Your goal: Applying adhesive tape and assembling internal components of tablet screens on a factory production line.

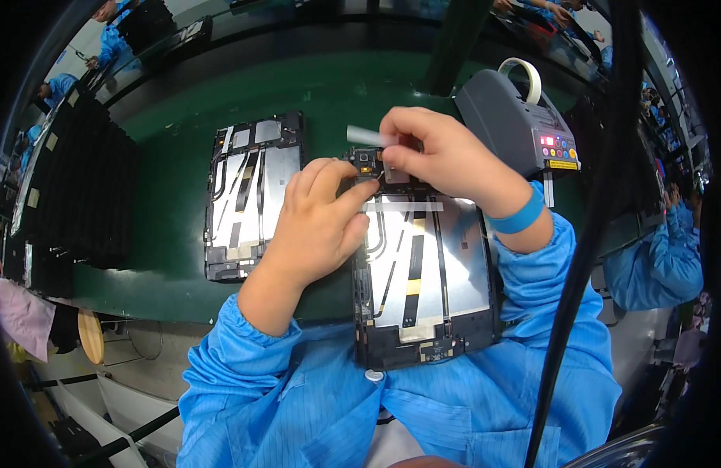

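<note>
In front of me lies an opened tablet [467, 265], its silver inner plate and black ribbon cables showing, its near edge close to my body. My left hand [317, 214] rests over its upper left part. The index fingertip touches down by the circuit board [366, 160], with the thumb apart and no object seen in the hand. My right hand [430, 148] is closed in a pinch above the board, with a translucent tape strip [366, 136] sticking out to the left of its fingers. Another pale tape strip [403, 207] lies across the tablet below the board.
A second opened tablet [237, 195] lies to the left on the green table [169, 168]. At the back right stands a grey tape dispenser [508, 117] carrying a tape roll [532, 74]. Dark stacked trays [72, 179] rise at far left. A black cable [579, 288] hangs down the right side.
</note>
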The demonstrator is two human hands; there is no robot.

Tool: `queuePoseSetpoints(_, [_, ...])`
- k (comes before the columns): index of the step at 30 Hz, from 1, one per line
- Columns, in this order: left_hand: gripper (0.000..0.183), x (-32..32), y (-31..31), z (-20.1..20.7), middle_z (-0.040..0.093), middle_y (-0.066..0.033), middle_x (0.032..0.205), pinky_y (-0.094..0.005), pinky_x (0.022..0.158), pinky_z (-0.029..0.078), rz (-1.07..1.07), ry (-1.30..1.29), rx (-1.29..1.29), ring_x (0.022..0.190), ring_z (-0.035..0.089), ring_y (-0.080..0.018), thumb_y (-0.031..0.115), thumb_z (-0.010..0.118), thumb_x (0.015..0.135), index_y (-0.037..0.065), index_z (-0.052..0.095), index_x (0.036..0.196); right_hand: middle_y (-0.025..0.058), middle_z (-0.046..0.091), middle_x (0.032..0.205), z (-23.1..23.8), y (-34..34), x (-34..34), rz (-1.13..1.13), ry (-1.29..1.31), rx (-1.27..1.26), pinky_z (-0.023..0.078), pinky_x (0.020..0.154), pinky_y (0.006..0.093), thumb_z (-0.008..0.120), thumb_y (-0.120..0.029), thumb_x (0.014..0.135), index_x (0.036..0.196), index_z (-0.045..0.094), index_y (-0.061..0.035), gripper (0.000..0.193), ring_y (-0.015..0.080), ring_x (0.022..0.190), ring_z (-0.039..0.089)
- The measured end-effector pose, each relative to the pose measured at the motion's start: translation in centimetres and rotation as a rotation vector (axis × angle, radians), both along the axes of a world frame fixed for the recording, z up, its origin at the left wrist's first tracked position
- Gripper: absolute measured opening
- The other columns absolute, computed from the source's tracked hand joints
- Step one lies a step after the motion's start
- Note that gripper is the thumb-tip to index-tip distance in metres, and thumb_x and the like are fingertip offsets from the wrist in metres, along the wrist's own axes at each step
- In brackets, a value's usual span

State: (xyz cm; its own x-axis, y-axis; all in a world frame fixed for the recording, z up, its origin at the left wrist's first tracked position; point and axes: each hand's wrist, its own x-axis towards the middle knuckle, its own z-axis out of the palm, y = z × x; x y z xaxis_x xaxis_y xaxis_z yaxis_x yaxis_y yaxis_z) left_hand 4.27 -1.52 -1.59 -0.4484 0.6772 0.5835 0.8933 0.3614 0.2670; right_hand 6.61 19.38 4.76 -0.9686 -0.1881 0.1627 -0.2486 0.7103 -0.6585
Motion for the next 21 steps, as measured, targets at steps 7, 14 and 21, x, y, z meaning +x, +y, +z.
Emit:
queuePoseSetpoints(7, [0.043, -0.6, -0.3, -0.6, 0.051, -0.0156, 0.114, -0.0457, 0.096, 0.036, -0.066, -0.033, 0.019, 0.112, 0.046, -0.0358, 0.039, 0.056, 0.082, 0.004, 0.063, 0.107, 0.0061, 0.052, 0.08, 0.7, -0.5, -0.5, 0.392, 0.33, 0.454, 0.043, 0.074, 0.0351, 0.067, -0.007, 0.076, 0.076, 0.062, -0.0079, 0.005, 0.0241, 0.083, 0.053])
queuePoseSetpoints(14, [0.064, -0.8, -0.5, -1.1, 0.05, -0.0169, 0.111, -0.046, 0.095, 0.036, -0.082, -0.074, 0.044, 0.109, 0.047, -0.0358, 0.06, 0.041, 0.088, 0.003, 0.063, 0.108, 0.0039, 0.057, 0.077, 0.7, -1.4, -0.4, 0.215, 0.524, 0.658, 0.042, 0.078, 0.0332, 0.073, -0.025, 0.068, 0.073, 0.067, -0.0112, 0.016, 0.0206, 0.084, 0.056])
queuePoseSetpoints(21, [0.061, -0.7, -0.4, -0.9, 0.05, -0.016, 0.106, -0.0454, 0.092, 0.037, -0.075, -0.078, 0.054, 0.103, 0.047, -0.0353, 0.059, 0.043, 0.087, 0.007, 0.064, 0.111, 0.0061, 0.057, 0.078, -0.8, -0.1, -0.4, 0.047, 0.27, 0.174, 0.041, 0.08, 0.0376, 0.077, -0.034, 0.067, 0.068, 0.062, -0.0082, 0.029, 0.0249, 0.084, 0.055])
